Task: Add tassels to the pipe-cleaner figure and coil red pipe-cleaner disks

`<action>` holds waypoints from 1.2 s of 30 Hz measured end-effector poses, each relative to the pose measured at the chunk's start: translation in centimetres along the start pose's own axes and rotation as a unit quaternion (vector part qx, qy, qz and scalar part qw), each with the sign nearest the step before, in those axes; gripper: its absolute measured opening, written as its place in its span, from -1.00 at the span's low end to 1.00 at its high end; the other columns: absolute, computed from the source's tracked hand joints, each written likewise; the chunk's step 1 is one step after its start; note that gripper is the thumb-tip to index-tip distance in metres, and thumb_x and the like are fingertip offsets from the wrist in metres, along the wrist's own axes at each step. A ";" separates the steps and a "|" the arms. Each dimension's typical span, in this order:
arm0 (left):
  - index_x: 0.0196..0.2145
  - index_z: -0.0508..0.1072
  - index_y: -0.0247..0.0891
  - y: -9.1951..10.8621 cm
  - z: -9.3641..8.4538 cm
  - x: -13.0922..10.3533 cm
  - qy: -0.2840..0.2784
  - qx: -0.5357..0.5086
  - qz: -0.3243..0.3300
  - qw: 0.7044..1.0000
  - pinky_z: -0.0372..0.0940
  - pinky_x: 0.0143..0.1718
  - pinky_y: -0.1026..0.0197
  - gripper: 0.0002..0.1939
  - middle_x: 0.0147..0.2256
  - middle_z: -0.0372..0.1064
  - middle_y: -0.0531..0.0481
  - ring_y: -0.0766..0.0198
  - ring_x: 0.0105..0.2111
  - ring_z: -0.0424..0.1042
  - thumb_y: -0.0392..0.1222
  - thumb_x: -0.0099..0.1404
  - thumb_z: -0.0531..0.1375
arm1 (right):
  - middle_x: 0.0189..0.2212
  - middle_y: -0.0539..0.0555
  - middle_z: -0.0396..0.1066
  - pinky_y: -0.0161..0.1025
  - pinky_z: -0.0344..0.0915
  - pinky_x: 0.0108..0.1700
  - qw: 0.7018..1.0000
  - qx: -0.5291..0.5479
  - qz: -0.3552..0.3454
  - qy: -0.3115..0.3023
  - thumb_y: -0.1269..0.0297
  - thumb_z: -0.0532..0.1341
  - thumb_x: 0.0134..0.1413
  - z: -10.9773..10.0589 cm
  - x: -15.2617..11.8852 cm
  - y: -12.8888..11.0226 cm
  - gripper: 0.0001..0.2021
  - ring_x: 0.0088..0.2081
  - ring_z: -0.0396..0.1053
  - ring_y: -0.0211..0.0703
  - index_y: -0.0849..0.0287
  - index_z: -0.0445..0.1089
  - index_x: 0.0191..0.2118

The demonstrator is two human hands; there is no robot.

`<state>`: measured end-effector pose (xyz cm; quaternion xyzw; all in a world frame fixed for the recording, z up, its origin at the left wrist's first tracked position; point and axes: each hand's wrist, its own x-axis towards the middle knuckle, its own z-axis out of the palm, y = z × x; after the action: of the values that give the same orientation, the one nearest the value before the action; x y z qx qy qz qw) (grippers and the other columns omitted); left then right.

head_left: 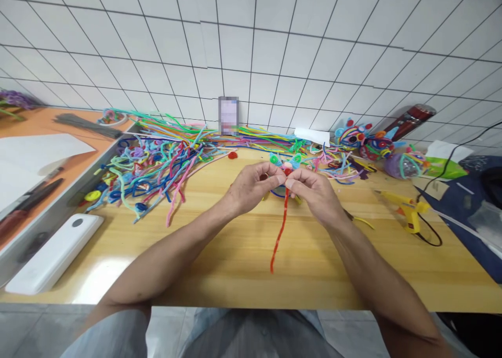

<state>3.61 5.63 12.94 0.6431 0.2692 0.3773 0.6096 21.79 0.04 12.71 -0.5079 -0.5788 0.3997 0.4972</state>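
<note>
My left hand (259,185) and my right hand (311,191) meet over the middle of the table, fingertips pinched close together on a red pipe cleaner (280,232). Its upper end is bunched between the fingers, and the long tail hangs down toward me. Just behind my hands sits a pipe-cleaner figure with green and light-blue ears (296,160); my fingers hide most of it. A small red coil (232,154) lies on the wood to the left of it.
Loose pipe cleaners (157,164) are heaped at the left and along the wall. A yellow glue gun (408,209) with its cord lies at right. Finished figures (351,136) and a red can (415,118) stand at back right. A white power bank (55,253) lies front left.
</note>
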 end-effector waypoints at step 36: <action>-0.27 0.52 -0.29 0.1 -2.5 1.2 -0.094 -0.001 -0.053 0.994 0.07 -0.55 0.32 -0.59 -0.55 0.27 0.14 0.43 -0.58 0.17 0.14 0.24 0.41 | -0.55 -0.04 0.32 -0.25 0.06 -0.37 0.978 0.164 0.115 -0.049 0.05 0.45 -0.08 0.1 0.8 0.5 -0.69 -0.47 0.18 -0.27 0.16 0.43 -0.53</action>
<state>2.21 8.01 13.15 0.6599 0.2439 0.2825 0.6521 21.77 0.94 12.38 -0.4619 -0.4669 0.5682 0.4958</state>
